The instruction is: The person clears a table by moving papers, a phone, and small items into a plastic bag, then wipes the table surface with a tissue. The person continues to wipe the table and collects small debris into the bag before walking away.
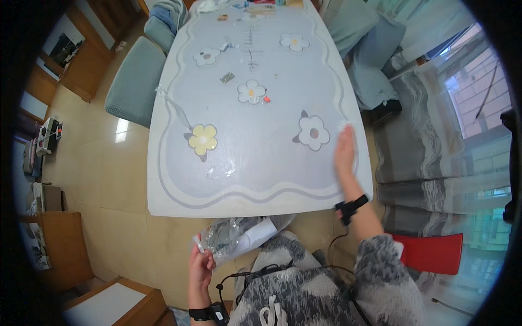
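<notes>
My left hand grips the edge of a clear plastic bag below the table's near edge. White paper-like sheets and crumpled clear wrapping show inside the bag. My right hand reaches along the right side of the table, over a grey-blue table mat printed with flowers. Motion blurs this hand; a faint whitish patch shows at its fingertips, and whether it holds anything is unclear. Scraps of clear plastic film lie on the near part of the mat. A longer clear plastic strip crosses its left edge.
On the mat lie a small red piece, a small grey-green packet and a crumpled scrap. Several items crowd the far end. A covered chair stands left, a red seat right. Cables cross my lap.
</notes>
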Demonstrator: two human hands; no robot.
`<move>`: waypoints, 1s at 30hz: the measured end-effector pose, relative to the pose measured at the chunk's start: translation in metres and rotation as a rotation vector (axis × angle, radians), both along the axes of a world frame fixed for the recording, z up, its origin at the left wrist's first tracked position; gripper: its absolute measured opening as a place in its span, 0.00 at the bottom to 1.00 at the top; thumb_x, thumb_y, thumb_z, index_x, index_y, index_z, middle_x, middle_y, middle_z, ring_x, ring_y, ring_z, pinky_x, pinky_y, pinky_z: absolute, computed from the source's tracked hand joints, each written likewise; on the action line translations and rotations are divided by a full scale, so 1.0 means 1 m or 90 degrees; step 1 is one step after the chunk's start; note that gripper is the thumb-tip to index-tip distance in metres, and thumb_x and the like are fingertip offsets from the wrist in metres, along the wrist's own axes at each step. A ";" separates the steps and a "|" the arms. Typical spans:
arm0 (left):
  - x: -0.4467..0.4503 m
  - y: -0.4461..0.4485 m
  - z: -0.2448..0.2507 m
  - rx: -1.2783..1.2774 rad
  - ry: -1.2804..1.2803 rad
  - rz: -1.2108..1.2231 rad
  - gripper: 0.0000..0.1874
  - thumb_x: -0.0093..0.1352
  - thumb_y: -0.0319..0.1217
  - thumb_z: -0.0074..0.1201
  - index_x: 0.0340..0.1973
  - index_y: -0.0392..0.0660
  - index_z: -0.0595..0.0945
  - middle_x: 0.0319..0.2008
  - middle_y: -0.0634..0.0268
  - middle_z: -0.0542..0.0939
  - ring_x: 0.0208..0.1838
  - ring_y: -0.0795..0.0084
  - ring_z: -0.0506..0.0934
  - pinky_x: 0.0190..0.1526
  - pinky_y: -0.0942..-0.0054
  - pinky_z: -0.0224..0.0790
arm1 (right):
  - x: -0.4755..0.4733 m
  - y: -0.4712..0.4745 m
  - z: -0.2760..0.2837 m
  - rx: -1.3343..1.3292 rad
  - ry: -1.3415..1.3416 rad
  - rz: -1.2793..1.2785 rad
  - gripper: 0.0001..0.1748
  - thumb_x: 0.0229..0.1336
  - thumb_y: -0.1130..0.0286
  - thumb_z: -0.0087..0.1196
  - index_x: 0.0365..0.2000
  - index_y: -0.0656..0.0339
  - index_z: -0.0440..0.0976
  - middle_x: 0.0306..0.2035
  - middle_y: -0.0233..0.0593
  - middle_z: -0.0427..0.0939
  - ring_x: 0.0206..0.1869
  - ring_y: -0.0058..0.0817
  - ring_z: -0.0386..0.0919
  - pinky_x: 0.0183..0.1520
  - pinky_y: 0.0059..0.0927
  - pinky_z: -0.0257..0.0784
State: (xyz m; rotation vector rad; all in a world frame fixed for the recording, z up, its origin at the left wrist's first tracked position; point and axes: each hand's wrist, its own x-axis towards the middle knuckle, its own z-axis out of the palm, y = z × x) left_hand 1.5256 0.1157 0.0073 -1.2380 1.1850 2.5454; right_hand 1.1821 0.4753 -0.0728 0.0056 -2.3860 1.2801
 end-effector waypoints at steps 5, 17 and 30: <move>-0.012 -0.002 -0.005 -0.024 -0.062 -0.002 0.36 0.59 0.23 0.39 0.65 0.53 0.54 0.19 0.72 0.65 0.14 0.82 0.60 0.19 0.81 0.52 | -0.066 0.069 -0.048 0.416 -0.225 -0.207 0.24 0.63 0.64 0.35 0.53 0.73 0.62 0.58 0.56 0.60 0.63 0.46 0.55 0.65 0.42 0.47; -0.046 -0.012 0.002 -0.042 -0.070 0.059 0.36 0.60 0.23 0.38 0.66 0.51 0.52 0.19 0.70 0.65 0.15 0.81 0.60 0.18 0.82 0.51 | -0.062 -0.195 -0.052 0.297 0.062 0.410 0.18 0.54 0.74 0.42 0.47 0.67 0.67 0.52 0.50 0.68 0.57 0.41 0.64 0.61 0.39 0.56; -0.069 0.002 -0.007 -0.013 -0.083 0.038 0.36 0.61 0.22 0.38 0.66 0.50 0.51 0.19 0.70 0.65 0.15 0.82 0.59 0.18 0.83 0.51 | -0.136 -0.051 0.006 0.563 0.000 0.161 0.20 0.59 0.72 0.38 0.51 0.67 0.65 0.49 0.50 0.71 0.55 0.43 0.67 0.57 0.48 0.60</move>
